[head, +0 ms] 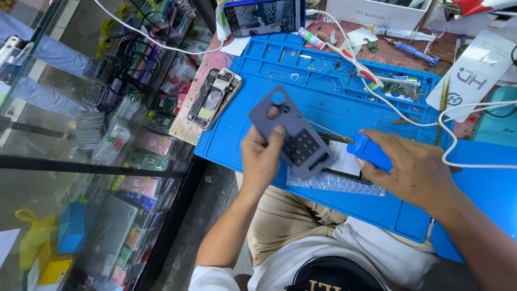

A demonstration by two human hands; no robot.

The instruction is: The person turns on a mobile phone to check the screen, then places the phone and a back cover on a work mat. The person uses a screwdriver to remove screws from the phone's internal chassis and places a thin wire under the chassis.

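My left hand [262, 157] holds up a flat grey phone back cover [295, 132] with a round camera hole, thumb on its face. My right hand [413, 168] grips the blue handle of a thin-tipped tool [366, 150], its metal tip pointing left toward the cover. Under both lies an opened phone [344, 161] on a piece of bubble wrap [334, 185], resting on a blue work mat [323, 86].
Another opened phone [214, 97] lies at the mat's left edge, a powered phone [264, 16] stands behind it. Tubes, a small circuit board [401, 89], a white cable [409, 116], tweezers [444, 105] and a white card [474, 75] sit at the back right. A glass display case [107, 134] stands left.
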